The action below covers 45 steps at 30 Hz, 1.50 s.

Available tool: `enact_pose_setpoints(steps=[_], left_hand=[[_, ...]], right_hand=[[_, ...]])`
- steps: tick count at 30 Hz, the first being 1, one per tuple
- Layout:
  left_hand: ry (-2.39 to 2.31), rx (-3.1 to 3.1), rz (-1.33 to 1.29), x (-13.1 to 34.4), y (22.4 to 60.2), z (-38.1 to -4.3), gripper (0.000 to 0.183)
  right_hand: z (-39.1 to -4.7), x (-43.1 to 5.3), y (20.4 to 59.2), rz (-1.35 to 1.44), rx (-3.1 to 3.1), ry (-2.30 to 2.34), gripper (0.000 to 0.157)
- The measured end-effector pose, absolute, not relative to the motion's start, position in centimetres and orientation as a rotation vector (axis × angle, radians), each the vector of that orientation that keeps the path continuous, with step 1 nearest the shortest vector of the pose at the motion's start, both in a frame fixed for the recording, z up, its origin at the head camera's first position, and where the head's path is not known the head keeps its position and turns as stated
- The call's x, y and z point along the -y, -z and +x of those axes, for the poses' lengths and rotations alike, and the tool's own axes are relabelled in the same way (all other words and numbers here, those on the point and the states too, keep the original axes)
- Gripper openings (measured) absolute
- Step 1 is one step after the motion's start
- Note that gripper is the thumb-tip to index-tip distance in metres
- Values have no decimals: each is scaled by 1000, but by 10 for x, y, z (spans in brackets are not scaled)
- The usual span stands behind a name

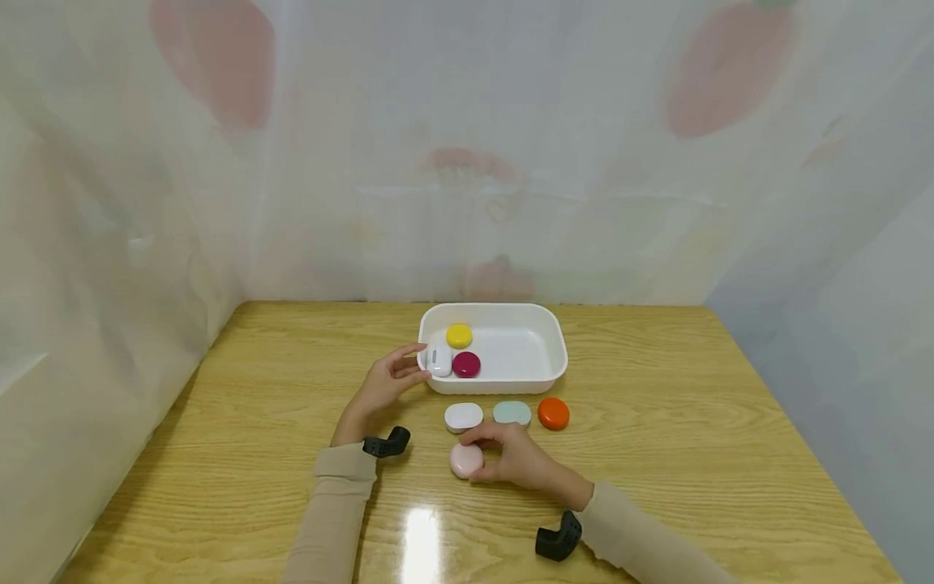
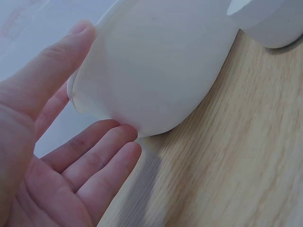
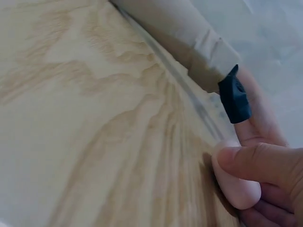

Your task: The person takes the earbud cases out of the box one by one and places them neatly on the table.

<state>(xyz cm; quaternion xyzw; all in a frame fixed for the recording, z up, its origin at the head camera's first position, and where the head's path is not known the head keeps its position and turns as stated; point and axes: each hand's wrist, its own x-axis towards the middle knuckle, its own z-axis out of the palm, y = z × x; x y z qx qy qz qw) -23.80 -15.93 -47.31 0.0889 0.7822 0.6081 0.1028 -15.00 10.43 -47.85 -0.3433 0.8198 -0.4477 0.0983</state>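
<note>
In the head view my right hand [image 1: 514,458] pinches a small glossy pink round case [image 1: 467,461] between thumb and fingers, low over the wooden table. The right wrist view shows the thumb across the smooth pink case [image 3: 239,184]. My left hand [image 1: 390,377] touches the left end of a white plastic tray [image 1: 503,388], its thumb and fingers spread. Fingertips [image 2: 128,132] meet the tray's outer wall near its base, while the thumb lies at the rim. Inside the tray are a yellow round case [image 1: 459,336], a white case [image 1: 441,360] and a dark red round case [image 1: 466,365].
Between the tray and my right hand lie a white oval case [image 1: 463,417], a pale green oval case [image 1: 512,413] and an orange-red round case [image 1: 554,414]. The wooden table [image 1: 657,381] ends at a printed curtain [image 1: 584,235] behind and at the sides.
</note>
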Motion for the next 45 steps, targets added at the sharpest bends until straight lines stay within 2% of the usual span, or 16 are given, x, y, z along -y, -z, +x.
enact_pose_setpoints(steps=[7,28,39,45], left_hand=[[-1795,-2321,283,159,475,-238,56],[-1815,-2298,297,161,477,-240,57],[-1802,-2305,291,160,478,-241,57],[-1790,-2314,281,161,479,-241,57]], right_hand=[[-146,-102,476,-1064,-2496,1266,42],[-147,-107,470,-948,-2482,1285,45],[-159,-116,447,-1080,-2489,1424,35],[-173,-117,435,-1039,-2454,1564,33]])
